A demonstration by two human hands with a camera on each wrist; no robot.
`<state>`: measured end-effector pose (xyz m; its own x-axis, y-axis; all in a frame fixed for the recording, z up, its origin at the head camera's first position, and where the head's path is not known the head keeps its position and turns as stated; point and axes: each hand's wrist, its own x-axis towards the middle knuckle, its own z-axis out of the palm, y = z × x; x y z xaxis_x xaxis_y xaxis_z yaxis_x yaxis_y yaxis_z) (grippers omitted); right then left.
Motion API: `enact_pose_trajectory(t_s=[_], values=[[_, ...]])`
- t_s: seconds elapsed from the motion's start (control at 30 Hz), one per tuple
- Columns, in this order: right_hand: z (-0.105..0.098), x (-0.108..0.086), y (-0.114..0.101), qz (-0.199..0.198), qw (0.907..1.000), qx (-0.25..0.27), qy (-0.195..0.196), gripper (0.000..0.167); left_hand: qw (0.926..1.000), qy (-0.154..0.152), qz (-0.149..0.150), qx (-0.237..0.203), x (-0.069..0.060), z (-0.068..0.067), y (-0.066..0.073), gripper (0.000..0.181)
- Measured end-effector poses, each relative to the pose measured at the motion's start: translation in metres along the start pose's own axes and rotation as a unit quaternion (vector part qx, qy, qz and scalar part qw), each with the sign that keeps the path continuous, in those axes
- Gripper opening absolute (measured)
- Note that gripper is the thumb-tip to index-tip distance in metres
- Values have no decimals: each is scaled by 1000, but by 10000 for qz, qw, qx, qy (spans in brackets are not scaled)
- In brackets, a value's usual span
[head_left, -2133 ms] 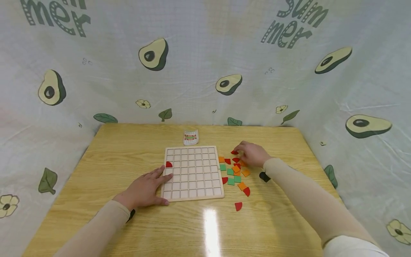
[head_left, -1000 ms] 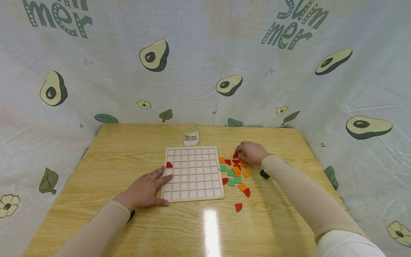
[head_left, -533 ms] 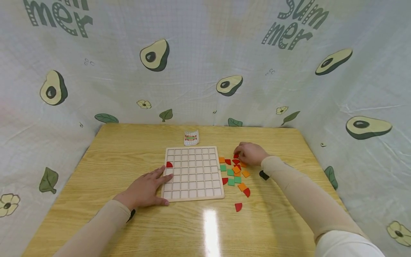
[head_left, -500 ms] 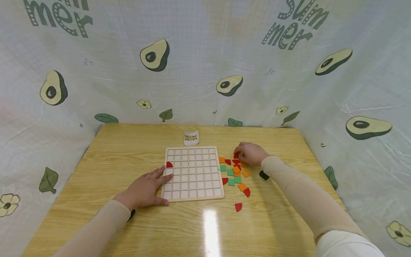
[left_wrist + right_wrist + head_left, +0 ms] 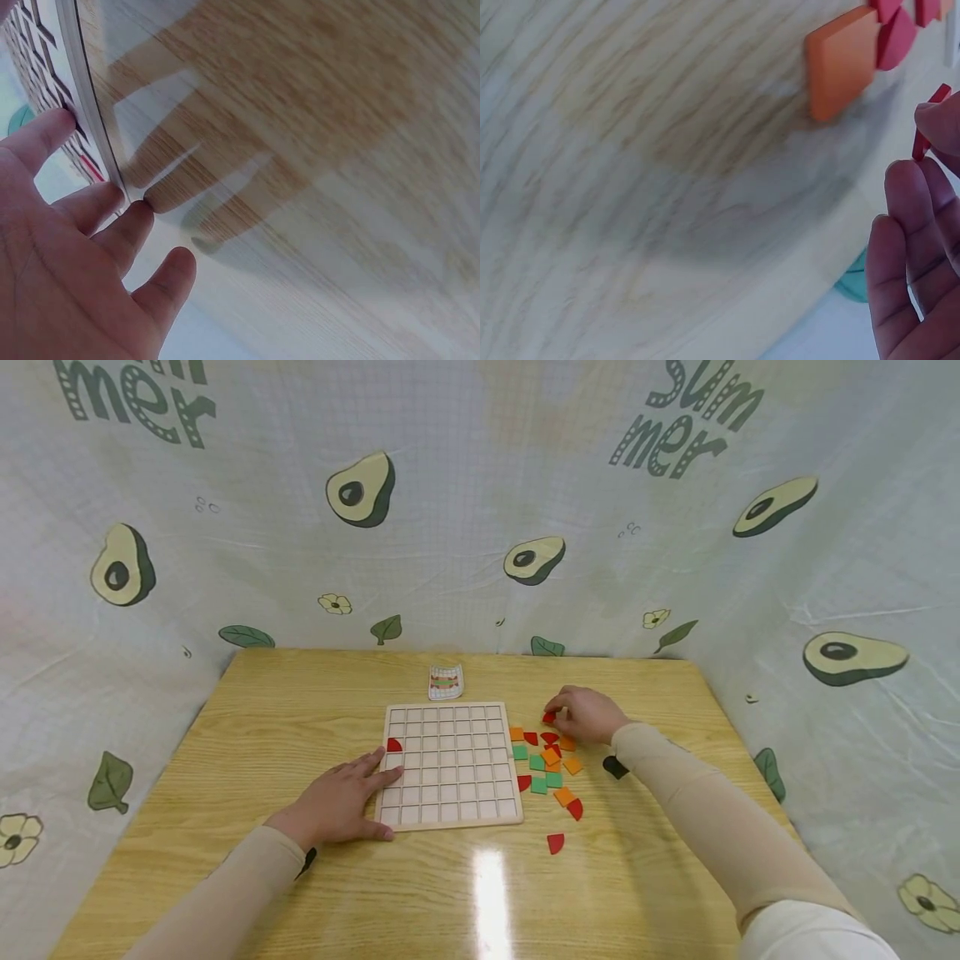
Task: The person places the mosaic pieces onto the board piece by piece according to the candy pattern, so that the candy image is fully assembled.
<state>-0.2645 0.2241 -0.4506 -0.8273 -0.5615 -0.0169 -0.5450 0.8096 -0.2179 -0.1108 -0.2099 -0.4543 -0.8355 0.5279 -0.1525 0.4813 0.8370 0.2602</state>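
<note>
My left hand [image 5: 339, 800] rests with spread fingers on the left edge of a wooden grid board [image 5: 456, 765]. In the left wrist view its fingertips touch the rim of the board. One red quarter-circle tile [image 5: 394, 745] lies in a cell near the board's left side. Beyond the board's right side, my right hand [image 5: 588, 716] pinches another red tile [image 5: 549, 717] between thumb and fingers. That pinched tile [image 5: 932, 122] is seen nearly edge-on in the right wrist view, above the table.
Loose orange, green and red tiles [image 5: 553, 780] lie right of the board, some overlapping. A single red tile [image 5: 556, 843] sits nearer the front. A small pattern card [image 5: 446, 682] lies behind the board. Printed fabric [image 5: 450, 485] hangs around the table.
My right hand stays by the tile pile, shifting slightly; the red tile in its fingers has turned and now sits a little higher in view. My left hand and the board stay put.
</note>
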Motion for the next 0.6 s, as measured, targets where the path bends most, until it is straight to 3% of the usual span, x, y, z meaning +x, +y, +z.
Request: enact_pose_trajectory(t_s=[0.33,0.6], values=[[-7,30,-48,-301,9994,137,-46,24,10000,-34,-84,-33,0,-1,2,95],[6,66,-115,-887,9959,125,-134,23,9999,-34,-116,-118,-1,-4,4,94]])
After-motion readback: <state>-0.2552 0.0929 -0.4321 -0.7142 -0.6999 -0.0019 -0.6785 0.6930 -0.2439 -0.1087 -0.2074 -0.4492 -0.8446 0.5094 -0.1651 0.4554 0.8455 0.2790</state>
